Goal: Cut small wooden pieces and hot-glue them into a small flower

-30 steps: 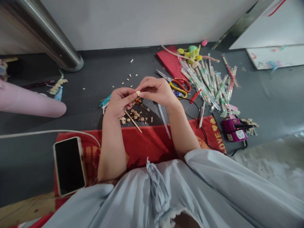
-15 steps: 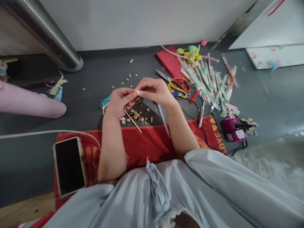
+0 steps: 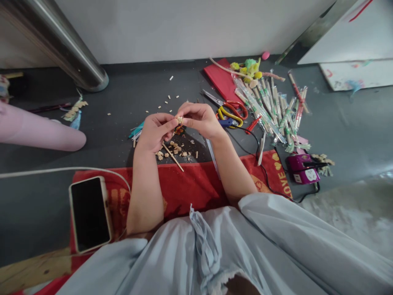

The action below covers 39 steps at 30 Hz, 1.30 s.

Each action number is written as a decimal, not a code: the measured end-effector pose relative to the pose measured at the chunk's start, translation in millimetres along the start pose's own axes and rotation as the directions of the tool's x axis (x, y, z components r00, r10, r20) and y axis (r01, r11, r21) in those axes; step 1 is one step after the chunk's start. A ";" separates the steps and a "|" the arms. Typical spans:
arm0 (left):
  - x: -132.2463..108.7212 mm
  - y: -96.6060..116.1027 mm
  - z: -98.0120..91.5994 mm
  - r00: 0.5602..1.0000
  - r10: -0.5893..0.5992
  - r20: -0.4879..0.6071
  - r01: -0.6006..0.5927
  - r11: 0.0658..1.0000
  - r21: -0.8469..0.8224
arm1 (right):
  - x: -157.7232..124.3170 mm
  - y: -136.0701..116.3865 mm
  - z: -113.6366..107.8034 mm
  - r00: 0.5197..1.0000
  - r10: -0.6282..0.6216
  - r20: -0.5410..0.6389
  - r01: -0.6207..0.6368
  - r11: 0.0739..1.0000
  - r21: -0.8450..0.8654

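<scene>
A small pale cluster of wooden bits (image 3: 179,120) is pinched between the fingertips of both my hands. My left hand (image 3: 155,130) grips it from the left, thumb and forefinger pressed together. From the right, my right hand (image 3: 201,119) holds it with bent fingers. Below them lies a pile of similar wooden clusters and short stick pieces (image 3: 175,147), with a thin wooden stick (image 3: 172,157) across it. Something orange and dark (image 3: 179,130) sits just under the fingers, partly hidden. A blue glue gun (image 3: 226,122) lies beside my right wrist, mostly covered by it.
Scissors (image 3: 230,108) and several wrapped chopsticks (image 3: 273,106) lie to the right, near a purple power adapter (image 3: 302,168) with a black cord. A phone (image 3: 90,215) rests on the red towel (image 3: 184,188). A pink cylinder (image 3: 39,128) and metal leg (image 3: 80,49) stand left.
The cluster has turned slightly between my fingertips and shows more of its face. My right hand has shifted a little; the view has moved slightly.
</scene>
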State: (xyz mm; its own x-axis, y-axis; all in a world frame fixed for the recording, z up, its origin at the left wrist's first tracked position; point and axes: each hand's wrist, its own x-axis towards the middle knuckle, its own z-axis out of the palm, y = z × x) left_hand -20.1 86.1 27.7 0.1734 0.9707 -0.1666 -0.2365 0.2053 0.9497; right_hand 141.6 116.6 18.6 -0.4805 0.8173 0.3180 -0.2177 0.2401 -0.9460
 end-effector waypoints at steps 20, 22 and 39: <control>2.0 0.4 3.8 0.999 -0.032 -0.010 0.032 0.999 -0.009 | 0.2 3.7 -1.9 0.999 0.033 -0.021 -0.032 0.999 0.042; 2.6 -0.3 3.6 1.000 -0.020 -0.016 0.020 1.000 0.009 | 0.3 3.1 -3.1 0.999 0.032 -0.010 -0.032 0.999 0.044; 6.4 -5.3 -1.0 0.994 0.064 -0.091 -0.068 0.997 -0.036 | 0.5 2.2 -5.1 0.988 -0.151 0.043 0.157 0.935 -0.319</control>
State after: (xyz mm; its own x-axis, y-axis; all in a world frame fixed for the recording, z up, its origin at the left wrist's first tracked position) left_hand -18.7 91.3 21.3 0.0697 0.9892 -0.1286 -0.2821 0.1432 0.9486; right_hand 145.2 120.2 16.3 -0.4781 0.7484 0.4598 -0.0081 0.5197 -0.8543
